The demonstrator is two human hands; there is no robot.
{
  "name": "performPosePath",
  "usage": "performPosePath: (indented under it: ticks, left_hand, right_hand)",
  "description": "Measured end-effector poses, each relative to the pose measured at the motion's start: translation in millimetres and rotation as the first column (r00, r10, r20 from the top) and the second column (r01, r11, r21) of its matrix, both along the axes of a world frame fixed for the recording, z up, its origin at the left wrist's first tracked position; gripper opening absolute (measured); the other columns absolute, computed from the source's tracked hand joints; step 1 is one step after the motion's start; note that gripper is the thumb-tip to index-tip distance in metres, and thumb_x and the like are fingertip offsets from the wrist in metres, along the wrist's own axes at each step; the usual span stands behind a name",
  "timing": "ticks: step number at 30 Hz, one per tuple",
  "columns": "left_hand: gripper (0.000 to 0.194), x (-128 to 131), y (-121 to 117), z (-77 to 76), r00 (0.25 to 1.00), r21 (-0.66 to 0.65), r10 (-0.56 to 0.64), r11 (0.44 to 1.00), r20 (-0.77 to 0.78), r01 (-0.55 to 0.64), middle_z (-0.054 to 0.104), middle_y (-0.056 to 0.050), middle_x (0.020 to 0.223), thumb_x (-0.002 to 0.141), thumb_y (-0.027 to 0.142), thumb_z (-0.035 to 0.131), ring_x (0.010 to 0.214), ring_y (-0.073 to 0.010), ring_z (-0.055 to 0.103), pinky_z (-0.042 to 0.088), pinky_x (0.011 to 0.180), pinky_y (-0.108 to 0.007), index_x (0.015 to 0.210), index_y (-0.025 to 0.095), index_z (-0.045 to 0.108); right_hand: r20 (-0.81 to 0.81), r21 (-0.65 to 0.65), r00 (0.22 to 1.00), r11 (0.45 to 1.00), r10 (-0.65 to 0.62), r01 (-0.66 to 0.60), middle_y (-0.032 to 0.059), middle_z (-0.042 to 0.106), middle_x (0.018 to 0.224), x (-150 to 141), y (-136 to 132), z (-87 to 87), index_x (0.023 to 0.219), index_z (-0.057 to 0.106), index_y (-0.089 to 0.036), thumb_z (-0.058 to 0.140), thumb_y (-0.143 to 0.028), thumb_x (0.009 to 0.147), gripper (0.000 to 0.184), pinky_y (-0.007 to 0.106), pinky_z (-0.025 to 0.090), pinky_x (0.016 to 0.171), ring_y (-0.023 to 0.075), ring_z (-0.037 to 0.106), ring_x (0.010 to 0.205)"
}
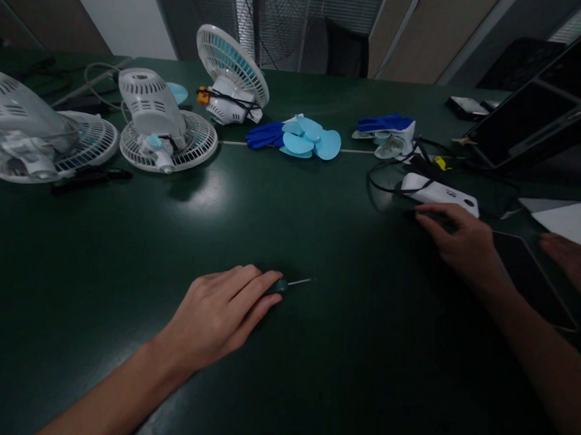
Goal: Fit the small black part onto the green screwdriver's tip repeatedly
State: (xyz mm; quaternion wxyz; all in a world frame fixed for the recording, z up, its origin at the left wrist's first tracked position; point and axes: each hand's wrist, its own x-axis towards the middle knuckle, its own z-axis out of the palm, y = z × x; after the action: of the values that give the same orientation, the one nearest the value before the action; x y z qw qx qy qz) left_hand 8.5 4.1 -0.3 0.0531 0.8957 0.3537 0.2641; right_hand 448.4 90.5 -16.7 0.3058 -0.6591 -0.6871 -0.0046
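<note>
The screwdriver (280, 286) is held flat on the smooth green worktop (327, 365), its handle enclosed by the left hand's (227, 308) grip, presumably for steadiness; the slim metal shaft is left exposed. By the right hand's (462, 241) narrow pinch a small dark item (410, 215), unidentifiable, is held near a rounded white box (442, 194). Glossy blue fan blades (310, 140) are set behind.

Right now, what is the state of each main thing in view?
Left hand: closed around screwdriver.
Screwdriver: shaft exposed.
Right hand: pinching small dark thing, unclear.
Left fan: guard down.
Middle fan: guard down.
Far fan: guard tilted up, cord bundled.
Light-blue blades: detached.
Gloves: unworn.
Dark panel: flat.
</note>
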Motion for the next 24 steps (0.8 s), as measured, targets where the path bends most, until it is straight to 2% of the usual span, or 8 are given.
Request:
performPosePath:
  ticks: [8, 12, 19, 24]
  left_hand:
    - [0.031, 0.0, -0.3, 0.3, 1.000, 0.012, 0.004, 1.000, 0.000, -0.004, 0.065, -0.004, 0.098, 0.101, 0.028, 0.053, 0.075, -0.0127, 0.062, 0.050, 0.060, -0.025, 0.129, 0.015, 0.058]
    - [0.030, -0.3, -0.4, 0.2, 1.000, 0.004, 0.004, 1.000, 0.000, -0.004, 0.065, -0.004, 0.098, 0.101, 0.028, 0.053, 0.075, -0.0123, 0.062, 0.050, 0.061, -0.025, 0.128, 0.015, 0.058]
    - [0.031, -0.1, -0.3, -0.1, 1.000, 0.012, 0.004, 1.000, -0.003, -0.004, 0.066, -0.004, 0.098, 0.101, 0.028, 0.054, 0.077, -0.0135, 0.062, 0.051, 0.062, -0.026, 0.129, 0.015, 0.057]
    - [0.031, -0.8, -1.1, 0.2, 1.000, 0.005, 0.003, 1.000, -0.002, -0.003, 0.066, -0.004, 0.100, 0.100, 0.027, 0.054, 0.078, -0.0134, 0.062, 0.051, 0.063, -0.027, 0.129, 0.016, 0.057]
  right_hand:
    - [-0.086, -0.126, 0.993, 0.990, -0.077, 0.066, 0.0073, 0.073, 0.104, 0.2, -1.2, 3.4, 0.112, 0.074, -0.022, 0.068, -0.032, 0.088, 0.027, 0.030, 0.047, 0.070, 0.0164, 0.064, 0.080]
    - [-0.138, -0.157, 0.985, 0.985, -0.100, 0.078, 0.0073, 0.074, 0.102, 2.9, -1.1, 1.3, 0.113, 0.074, -0.023, 0.069, -0.035, 0.086, 0.030, 0.030, 0.049, 0.072, 0.0179, 0.067, 0.085]
    - [-0.157, -0.166, 0.981, 0.982, -0.117, 0.091, 0.0074, 0.075, 0.101, -1.1, -2.6, 3.5, 0.112, 0.074, -0.022, 0.068, -0.041, 0.084, 0.035, 0.032, 0.053, 0.078, 0.0204, 0.069, 0.088]
    - [-0.105, -0.139, 0.989, 0.986, -0.102, 0.087, 0.0060, 0.074, 0.100, 3.3, -0.2, -1.3, 0.114, 0.073, -0.023, 0.067, -0.045, 0.083, 0.039, 0.035, 0.053, 0.082, 0.0210, 0.069, 0.089]
